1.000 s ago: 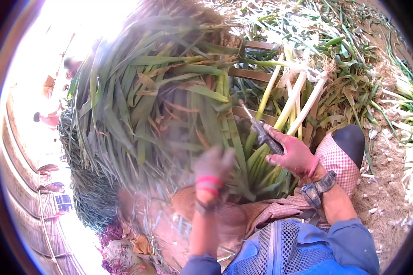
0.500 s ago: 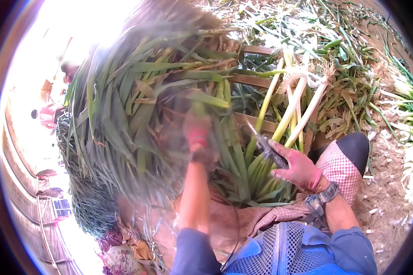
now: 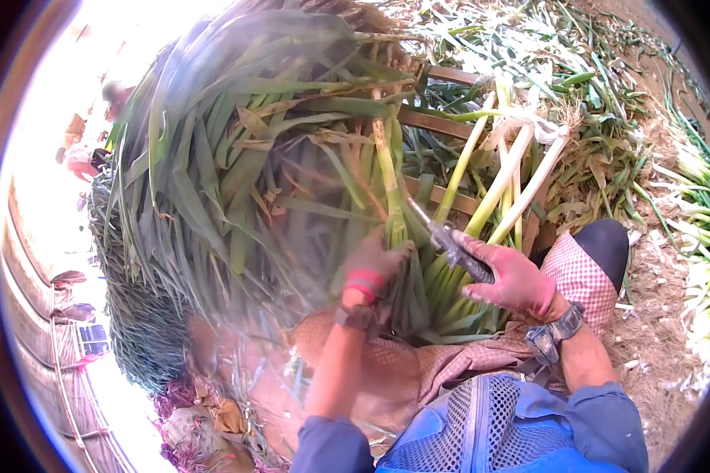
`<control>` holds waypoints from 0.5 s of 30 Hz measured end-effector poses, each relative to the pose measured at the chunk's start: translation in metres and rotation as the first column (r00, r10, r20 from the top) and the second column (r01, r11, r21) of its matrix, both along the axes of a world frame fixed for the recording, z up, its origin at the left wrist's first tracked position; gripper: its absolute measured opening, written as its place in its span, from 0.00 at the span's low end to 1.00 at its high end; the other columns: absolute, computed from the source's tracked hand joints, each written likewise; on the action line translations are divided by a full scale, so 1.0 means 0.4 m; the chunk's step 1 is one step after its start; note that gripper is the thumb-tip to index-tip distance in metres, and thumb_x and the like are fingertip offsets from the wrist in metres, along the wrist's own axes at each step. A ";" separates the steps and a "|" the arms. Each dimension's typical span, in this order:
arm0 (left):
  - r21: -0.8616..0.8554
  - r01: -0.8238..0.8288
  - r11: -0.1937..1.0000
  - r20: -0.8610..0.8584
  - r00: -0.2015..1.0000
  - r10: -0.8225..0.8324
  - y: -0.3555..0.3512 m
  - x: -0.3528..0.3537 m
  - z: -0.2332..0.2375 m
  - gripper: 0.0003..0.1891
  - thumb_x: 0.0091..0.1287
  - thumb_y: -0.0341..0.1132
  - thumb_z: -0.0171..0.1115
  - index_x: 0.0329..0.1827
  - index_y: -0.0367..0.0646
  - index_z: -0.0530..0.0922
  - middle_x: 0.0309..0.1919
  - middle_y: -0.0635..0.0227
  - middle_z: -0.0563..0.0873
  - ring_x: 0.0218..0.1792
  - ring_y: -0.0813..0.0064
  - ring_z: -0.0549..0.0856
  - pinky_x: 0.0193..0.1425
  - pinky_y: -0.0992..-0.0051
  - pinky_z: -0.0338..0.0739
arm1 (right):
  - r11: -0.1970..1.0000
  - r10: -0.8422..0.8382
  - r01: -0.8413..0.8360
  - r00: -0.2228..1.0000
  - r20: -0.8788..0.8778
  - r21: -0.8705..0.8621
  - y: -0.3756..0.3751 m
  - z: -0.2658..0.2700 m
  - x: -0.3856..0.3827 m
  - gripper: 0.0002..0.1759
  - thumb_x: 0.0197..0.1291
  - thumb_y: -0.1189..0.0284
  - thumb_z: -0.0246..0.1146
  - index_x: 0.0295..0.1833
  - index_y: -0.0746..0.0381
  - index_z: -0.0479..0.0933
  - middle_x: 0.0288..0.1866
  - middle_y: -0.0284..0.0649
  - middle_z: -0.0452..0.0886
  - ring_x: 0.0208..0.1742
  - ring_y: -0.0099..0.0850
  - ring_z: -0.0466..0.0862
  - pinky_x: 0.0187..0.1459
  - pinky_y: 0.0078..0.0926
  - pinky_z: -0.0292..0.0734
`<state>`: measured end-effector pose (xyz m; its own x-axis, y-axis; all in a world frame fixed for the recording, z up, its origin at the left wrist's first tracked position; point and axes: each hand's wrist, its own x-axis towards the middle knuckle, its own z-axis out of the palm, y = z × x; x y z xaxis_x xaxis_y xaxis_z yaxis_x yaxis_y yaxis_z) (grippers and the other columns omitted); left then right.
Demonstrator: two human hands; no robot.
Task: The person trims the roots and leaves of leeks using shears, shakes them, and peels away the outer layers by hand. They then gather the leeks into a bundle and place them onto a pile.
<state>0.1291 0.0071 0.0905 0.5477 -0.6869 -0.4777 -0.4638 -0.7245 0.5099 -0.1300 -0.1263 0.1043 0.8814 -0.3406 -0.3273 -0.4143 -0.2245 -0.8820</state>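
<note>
I see the person's left hand point(image 3: 375, 258), in a pinkish-grey glove, at the lower right edge of the big heap of long green leaves point(image 3: 213, 165). It is closed around the leafy end of a long pale green stalk point(image 3: 386, 162), which stands almost upright in the view. The right hand point(image 3: 506, 274), gloved also, is farther right of the heap and grasps a dark grey tool with thin metal tip point(image 3: 459, 254); the tip points toward the heap. Right of the heap, thick white stems with roots point(image 3: 503, 181) lean above brown wooden slats point(image 3: 436, 124). The bunch of green stalks point(image 3: 450, 296) lies below these slats, near the right hand.
</note>
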 end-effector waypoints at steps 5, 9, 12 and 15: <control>-0.096 0.074 0.993 0.073 0.995 -0.067 -0.040 0.097 -0.075 0.26 0.71 0.54 0.74 0.61 0.42 0.90 0.51 0.55 0.96 0.54 0.57 0.94 0.60 0.63 0.84 | 0.996 -0.085 0.085 0.996 -0.007 -0.019 0.012 0.012 0.020 0.52 0.60 0.63 0.76 0.88 0.63 0.64 0.78 0.55 0.81 0.77 0.46 0.83 0.79 0.35 0.73; -0.004 0.052 0.999 0.157 0.986 -0.050 -0.073 0.073 -0.071 0.27 0.68 0.56 0.77 0.59 0.44 0.90 0.51 0.55 0.96 0.54 0.55 0.94 0.61 0.61 0.84 | 0.994 0.002 -0.006 0.999 -0.036 -0.113 0.015 -0.016 0.063 0.52 0.61 0.59 0.75 0.89 0.59 0.64 0.68 0.58 0.84 0.68 0.52 0.86 0.71 0.41 0.78; 0.047 0.080 0.996 0.229 0.969 -0.089 -0.086 0.079 -0.077 0.29 0.64 0.58 0.79 0.58 0.45 0.91 0.51 0.54 0.96 0.54 0.53 0.94 0.61 0.59 0.84 | 0.992 -0.035 0.045 0.996 0.084 -0.119 -0.019 -0.076 0.110 0.52 0.61 0.55 0.75 0.89 0.56 0.64 0.55 0.59 0.88 0.56 0.57 0.89 0.63 0.46 0.82; 0.018 0.065 0.998 0.124 0.990 -0.067 -0.089 0.095 -0.098 0.29 0.63 0.57 0.80 0.59 0.47 0.91 0.51 0.54 0.95 0.54 0.52 0.94 0.62 0.58 0.84 | 0.957 -0.054 0.049 0.999 -0.007 -0.287 -0.077 -0.076 0.172 0.51 0.62 0.57 0.74 0.89 0.55 0.64 0.54 0.60 0.89 0.55 0.55 0.90 0.60 0.45 0.83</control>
<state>0.1673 -0.0286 0.0512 0.5572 -0.7173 -0.4185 -0.5700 -0.6968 0.4353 -0.0613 -0.1571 0.0740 0.8561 -0.4668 -0.2220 -0.4442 -0.4450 -0.7776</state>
